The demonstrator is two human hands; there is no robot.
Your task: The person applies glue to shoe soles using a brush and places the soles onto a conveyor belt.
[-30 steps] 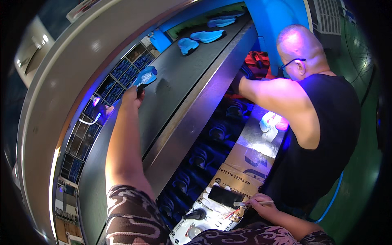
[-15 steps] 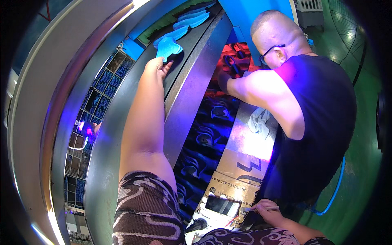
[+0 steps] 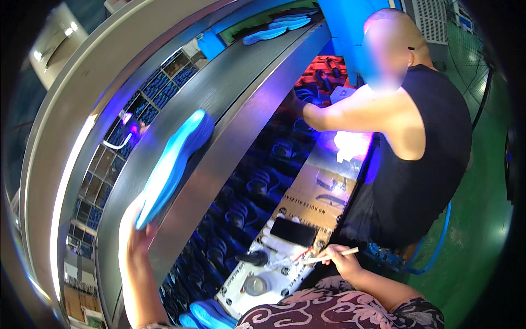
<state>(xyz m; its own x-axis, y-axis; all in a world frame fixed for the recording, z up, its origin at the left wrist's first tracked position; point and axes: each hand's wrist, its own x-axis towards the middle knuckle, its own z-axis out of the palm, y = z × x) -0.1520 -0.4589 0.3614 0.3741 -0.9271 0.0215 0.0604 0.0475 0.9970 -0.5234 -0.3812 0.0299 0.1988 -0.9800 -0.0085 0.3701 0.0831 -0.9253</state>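
My left hand (image 3: 135, 227) grips one end of a blue shoe sole (image 3: 174, 164), fingers wrapped around its near tip. The sole hangs lengthwise over the dark conveyor belt (image 3: 118, 211), its far end pointing away. My right hand (image 3: 344, 263), at the lower right, pinches a thin light-coloured stick like a brush handle (image 3: 313, 260); its tip is too small to make out. A small round jar (image 3: 255, 285) stands left of that hand on the cardboard-covered ledge (image 3: 320, 189).
More blue soles (image 3: 279, 30) lie at the belt's far end, and others (image 3: 211, 313) at the bottom edge. Dark shoe uppers (image 3: 260, 183) fill a lower line. A phone (image 3: 293, 232) lies on the ledge. A co-worker (image 3: 433, 126) sits at right, one arm reaching into the line.
My left hand has drawn the sole back toward me from the belt's far part. My right hand has shifted slightly up and left, still holding the stick. The view has turned.
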